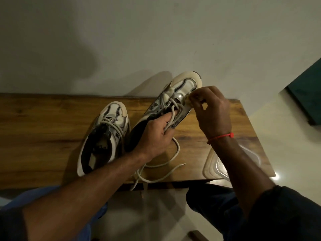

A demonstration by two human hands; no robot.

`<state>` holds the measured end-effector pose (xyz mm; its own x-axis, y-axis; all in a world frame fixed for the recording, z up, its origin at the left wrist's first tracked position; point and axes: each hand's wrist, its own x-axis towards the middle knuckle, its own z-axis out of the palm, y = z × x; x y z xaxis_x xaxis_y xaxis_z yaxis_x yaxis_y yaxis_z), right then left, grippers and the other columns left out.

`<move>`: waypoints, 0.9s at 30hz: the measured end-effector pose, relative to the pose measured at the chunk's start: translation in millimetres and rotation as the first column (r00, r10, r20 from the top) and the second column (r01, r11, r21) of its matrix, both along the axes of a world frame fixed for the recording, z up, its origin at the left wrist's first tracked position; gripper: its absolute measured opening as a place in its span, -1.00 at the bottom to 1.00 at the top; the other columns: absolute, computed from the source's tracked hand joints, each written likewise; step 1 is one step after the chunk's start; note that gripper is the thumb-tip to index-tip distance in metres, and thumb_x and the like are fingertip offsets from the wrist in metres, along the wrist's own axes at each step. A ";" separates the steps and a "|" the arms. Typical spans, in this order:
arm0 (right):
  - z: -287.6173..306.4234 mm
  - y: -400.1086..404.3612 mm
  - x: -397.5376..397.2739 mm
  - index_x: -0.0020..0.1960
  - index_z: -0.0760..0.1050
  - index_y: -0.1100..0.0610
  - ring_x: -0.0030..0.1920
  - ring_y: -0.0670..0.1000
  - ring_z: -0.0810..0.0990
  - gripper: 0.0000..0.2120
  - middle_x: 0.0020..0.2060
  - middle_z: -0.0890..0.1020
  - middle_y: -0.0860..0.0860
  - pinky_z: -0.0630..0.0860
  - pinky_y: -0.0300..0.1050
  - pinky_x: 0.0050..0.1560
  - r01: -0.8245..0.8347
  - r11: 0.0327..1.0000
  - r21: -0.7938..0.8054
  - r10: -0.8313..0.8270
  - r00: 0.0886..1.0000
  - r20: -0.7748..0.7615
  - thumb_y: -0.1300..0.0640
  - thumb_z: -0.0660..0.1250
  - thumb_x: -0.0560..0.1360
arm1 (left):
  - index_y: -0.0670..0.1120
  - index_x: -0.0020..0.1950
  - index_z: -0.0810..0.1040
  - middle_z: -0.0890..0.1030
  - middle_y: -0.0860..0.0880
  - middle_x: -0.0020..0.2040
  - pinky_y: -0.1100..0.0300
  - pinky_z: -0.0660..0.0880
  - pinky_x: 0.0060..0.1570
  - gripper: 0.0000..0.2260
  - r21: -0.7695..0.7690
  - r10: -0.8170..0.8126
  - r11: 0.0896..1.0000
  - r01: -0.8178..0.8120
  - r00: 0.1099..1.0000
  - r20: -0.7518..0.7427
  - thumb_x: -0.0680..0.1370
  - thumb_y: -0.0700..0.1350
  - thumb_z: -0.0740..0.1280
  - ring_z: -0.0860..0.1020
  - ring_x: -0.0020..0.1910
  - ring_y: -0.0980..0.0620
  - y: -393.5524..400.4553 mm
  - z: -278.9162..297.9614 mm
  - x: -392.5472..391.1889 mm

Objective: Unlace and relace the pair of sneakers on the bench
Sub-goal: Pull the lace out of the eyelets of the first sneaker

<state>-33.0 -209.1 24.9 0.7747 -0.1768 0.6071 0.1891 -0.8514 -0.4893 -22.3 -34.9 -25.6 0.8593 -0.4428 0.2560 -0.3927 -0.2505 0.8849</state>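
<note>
Right sneaker tilted toe-up off the tabletop, toe toward the wall. Left sneaker flat on the tabletop just beside it, lace only in its forward eyelets. Lace on the tilted shoe mostly out; the slack loops over the tabletop edge.

Judged handling: shoe light, upper soft, sole stiff enough to brace against. Lace limp (best taken near the aglet, which looks stiff enough to thread).

Left hand: fingers curled on lace strands at the tongue. Right hand: fingers pinched on something pale by the forward eyelets, probably lace.

Hidden: eyelets under both hands; the second lace end, unclear in the loops below the edge. Clear lid partly behind the right forearm.
</note>
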 end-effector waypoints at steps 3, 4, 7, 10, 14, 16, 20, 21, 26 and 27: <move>-1.4 18.3 -1.3 0.00 0.61 0.22 -0.12 -0.06 0.57 -0.93 -0.06 0.61 0.07 0.50 -0.36 -0.10 -0.095 0.994 -0.045 0.093 0.994 -0.050 0.27 0.39 0.52 | -0.13 0.45 0.51 0.65 0.01 -0.20 0.35 0.47 -0.36 -0.56 0.006 0.003 1.000 -0.003 1.000 -0.002 0.57 -0.35 0.28 0.59 -0.33 0.12 -0.9 -0.6 -1.5; -0.9 21.7 -0.4 0.00 0.61 0.22 -0.11 -0.06 0.57 -0.93 -0.06 0.61 0.06 0.51 -0.36 -0.10 -0.120 0.991 -0.052 0.117 0.991 -0.060 0.28 0.39 0.53 | -0.14 0.44 0.51 0.62 0.08 -0.20 0.41 0.44 -0.34 -0.56 0.011 0.006 1.000 -0.006 1.000 -0.008 0.57 -0.36 0.29 0.58 -0.31 0.20 -0.2 0.8 -2.0; 2.2 12.2 2.1 -0.02 0.61 0.23 -0.12 -0.04 0.56 -0.93 -0.06 0.60 0.09 0.44 -0.44 -0.11 -0.026 1.000 -0.017 0.025 0.997 -0.069 0.30 0.38 0.51 | -0.21 0.31 0.59 0.52 0.16 -0.30 0.45 0.34 -0.40 -0.65 0.038 -0.015 0.999 0.014 0.999 0.042 0.56 -0.40 0.26 0.49 -0.40 0.24 -0.1 1.7 -3.3; 4.0 -3.7 -0.7 -0.04 0.61 0.22 -0.17 -0.01 0.53 -0.93 -0.10 0.59 0.11 0.36 -0.52 -0.17 0.081 0.996 0.034 -0.079 0.994 -0.074 0.31 0.41 0.48 | -0.27 0.18 0.61 0.46 0.18 -0.33 0.48 0.30 -0.38 -0.73 0.071 -0.048 0.997 0.042 0.995 0.085 0.54 -0.42 0.24 0.46 -0.40 0.28 -5.2 1.1 -9.9; 3.8 17.6 -3.3 -0.04 0.61 0.22 -0.14 0.03 0.57 -0.93 -0.09 0.60 0.08 0.55 -0.20 -0.16 -0.064 0.998 0.004 0.065 0.996 -0.061 0.31 0.39 0.49 | -0.18 0.43 0.49 0.66 -0.05 0.14 0.38 0.49 0.12 -0.56 0.109 -0.083 0.992 0.069 0.988 0.133 0.54 -0.34 0.26 0.60 0.10 0.18 -7.1 2.7 -17.5; 1.2 43.8 -4.6 -0.04 0.60 0.21 -0.13 0.06 0.57 -0.91 -0.09 0.59 0.09 0.56 -0.09 -0.16 -0.239 0.967 -0.086 0.232 0.969 -0.086 0.30 0.34 0.49 | -0.22 0.33 0.54 0.65 -0.11 0.11 0.30 0.42 0.07 -0.67 0.151 -0.089 0.987 0.059 0.976 0.197 0.57 -0.27 0.25 0.59 0.11 0.00 -9.9 -6.5 -23.9; -1.7 52.8 -3.1 -0.06 0.60 0.20 -0.17 0.12 0.58 -0.88 -0.12 0.59 0.12 0.57 -0.02 -0.20 -0.359 0.910 -0.206 0.316 0.924 -0.215 0.36 0.37 0.45 | -0.16 0.28 0.54 0.63 -0.13 0.16 0.37 0.33 0.13 -0.74 0.255 -0.115 0.963 0.081 0.986 0.119 0.64 -0.15 0.20 0.56 0.17 -0.02 -12.3 -15.1 -32.8; 0.7 39.9 -0.5 -0.08 0.61 0.21 -0.19 0.13 0.58 -0.88 -0.14 0.59 0.13 0.56 -0.05 -0.21 -0.299 0.935 -0.193 0.259 0.943 -0.210 0.36 0.37 0.44 | -0.18 0.24 0.55 0.65 -0.11 0.06 0.39 0.40 0.09 -0.75 0.231 -0.149 0.965 0.124 0.984 0.097 0.62 -0.20 0.19 0.59 0.07 -0.01 -12.6 -17.1 -32.6; 10.7 -32.0 -0.9 -0.09 0.64 0.21 -0.23 0.06 0.57 -0.91 -0.17 0.62 0.11 0.31 -0.55 -0.25 0.105 0.990 -0.090 -0.120 0.975 -0.186 0.35 0.41 0.46 | -0.19 0.32 0.53 0.58 -0.01 -0.04 0.39 0.47 -0.14 -0.66 0.232 -0.117 0.967 0.101 0.991 0.056 0.60 -0.37 0.16 0.56 -0.09 0.06 -13.6 -11.6 -30.5; 8.6 -31.2 -2.3 -0.08 0.64 0.21 -0.23 0.04 0.56 -0.92 -0.16 0.62 0.10 0.34 -0.55 -0.25 0.119 0.989 -0.082 -0.133 0.972 -0.195 0.35 0.42 0.46 | -0.18 0.32 0.53 0.58 -0.02 -0.02 0.29 0.50 -0.13 -0.67 0.237 -0.130 0.965 0.113 0.990 0.057 0.61 -0.36 0.16 0.56 -0.10 0.05 -14.3 -12.7 -31.4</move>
